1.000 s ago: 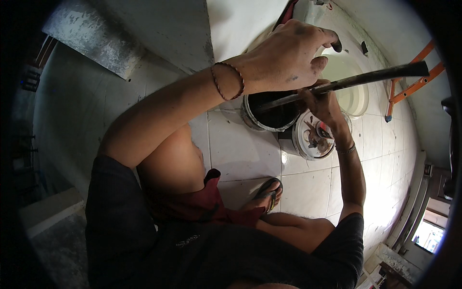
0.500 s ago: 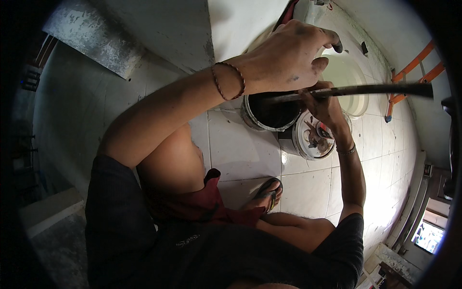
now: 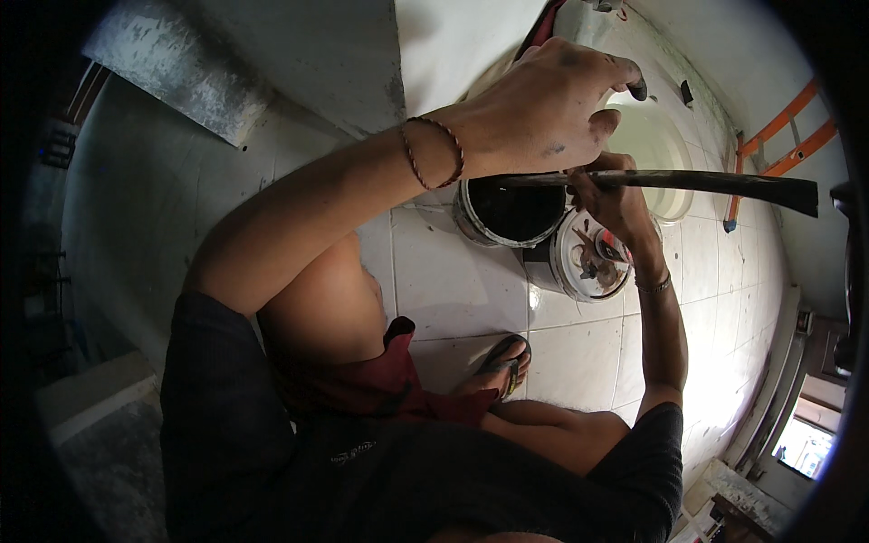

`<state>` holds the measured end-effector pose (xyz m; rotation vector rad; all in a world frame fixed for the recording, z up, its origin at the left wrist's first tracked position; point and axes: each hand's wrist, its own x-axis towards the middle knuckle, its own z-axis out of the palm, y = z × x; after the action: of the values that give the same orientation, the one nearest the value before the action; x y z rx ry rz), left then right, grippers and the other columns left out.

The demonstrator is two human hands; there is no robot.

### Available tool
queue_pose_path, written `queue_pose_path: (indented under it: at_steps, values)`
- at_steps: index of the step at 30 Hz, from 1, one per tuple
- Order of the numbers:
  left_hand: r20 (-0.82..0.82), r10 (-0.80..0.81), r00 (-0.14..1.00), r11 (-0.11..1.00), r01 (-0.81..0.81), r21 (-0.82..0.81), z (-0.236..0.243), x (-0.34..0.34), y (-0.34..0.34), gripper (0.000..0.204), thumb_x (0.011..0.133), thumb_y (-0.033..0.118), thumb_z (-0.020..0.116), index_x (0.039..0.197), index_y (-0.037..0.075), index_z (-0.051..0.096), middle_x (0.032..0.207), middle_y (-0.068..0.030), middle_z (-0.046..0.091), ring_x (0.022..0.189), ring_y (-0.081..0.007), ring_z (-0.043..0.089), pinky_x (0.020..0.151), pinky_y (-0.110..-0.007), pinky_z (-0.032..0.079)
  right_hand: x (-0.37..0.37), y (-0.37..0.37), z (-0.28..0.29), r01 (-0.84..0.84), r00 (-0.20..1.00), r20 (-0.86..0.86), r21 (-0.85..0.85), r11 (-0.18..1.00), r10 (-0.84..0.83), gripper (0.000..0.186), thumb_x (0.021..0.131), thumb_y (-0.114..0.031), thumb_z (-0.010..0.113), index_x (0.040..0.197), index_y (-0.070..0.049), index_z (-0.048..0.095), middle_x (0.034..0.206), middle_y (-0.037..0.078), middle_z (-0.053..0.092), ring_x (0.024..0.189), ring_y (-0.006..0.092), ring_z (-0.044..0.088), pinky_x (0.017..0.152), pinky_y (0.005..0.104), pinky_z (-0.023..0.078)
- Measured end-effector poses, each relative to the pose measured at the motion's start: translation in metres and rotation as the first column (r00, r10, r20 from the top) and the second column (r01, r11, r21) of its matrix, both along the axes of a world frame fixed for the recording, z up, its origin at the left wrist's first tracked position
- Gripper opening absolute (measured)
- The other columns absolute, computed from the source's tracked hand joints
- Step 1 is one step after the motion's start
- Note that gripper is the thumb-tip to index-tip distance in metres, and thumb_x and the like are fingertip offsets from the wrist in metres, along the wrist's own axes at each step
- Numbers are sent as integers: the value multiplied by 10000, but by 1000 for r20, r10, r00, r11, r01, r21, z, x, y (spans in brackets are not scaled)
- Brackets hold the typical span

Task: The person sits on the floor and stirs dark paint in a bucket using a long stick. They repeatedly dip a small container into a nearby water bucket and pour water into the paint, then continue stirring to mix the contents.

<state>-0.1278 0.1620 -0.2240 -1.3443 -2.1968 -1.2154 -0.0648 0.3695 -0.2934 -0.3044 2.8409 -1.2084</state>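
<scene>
My right hand grips a long, flat dark strip that lies roughly level across the view. Its left end is over a bucket of black liquid, partly behind my left wrist; the right end flares wider. Above and left of the right hand is my left hand, with dark smudges on the fingers. Its thumb and forefinger are bent and apart, with nothing visible between them; the other fingers are hidden. Beside the black bucket stands a lidded pail with brownish scraps and a small red-labelled item on its lid.
A pale round tub stands beyond my hands. At the far right an orange ladder leans by the wall. My sandalled foot rests on the white tiled floor. A wall corner is beyond my left forearm.
The strip's right end has dropped a little and its flat side has turned more into view. Both hands have hardly moved.
</scene>
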Motion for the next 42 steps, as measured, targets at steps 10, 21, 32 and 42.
queue_pose_path:
  at_steps: [10,21,32,42]
  values:
    - [7,13,1000,1000,-13,-26,2,0,-1,320,924,116,736,1191,-39,651,1079,-229,735,987,-318,750,898,-361,616,3,-5,3,-5,998,53,-192,981,16,305,1012,-145,601,790,62,621,550,97,564,498,155,560,494,349,439]
    - [-30,-20,999,999,21,41,-1,-3,1,305,923,113,738,1176,-36,653,1073,-210,736,992,-311,748,904,-372,612,6,-3,2,-59,995,64,-207,977,74,328,1026,-165,604,768,38,593,554,80,551,507,134,522,490,362,419]
    - [8,-14,1000,1000,14,14,1,-2,0,306,918,117,743,1172,-30,656,1067,-219,734,961,-319,752,879,-378,611,8,-4,0,-89,987,117,-199,976,114,305,1014,-139,609,773,46,590,569,90,571,509,149,555,492,325,436]
    - [25,21,999,999,-20,-29,4,0,-2,316,920,125,740,1184,-26,654,1066,-233,732,986,-329,747,904,-393,600,4,-1,4,-100,988,121,0,995,100,310,1002,-118,609,735,34,567,564,97,544,509,145,532,494,339,431]
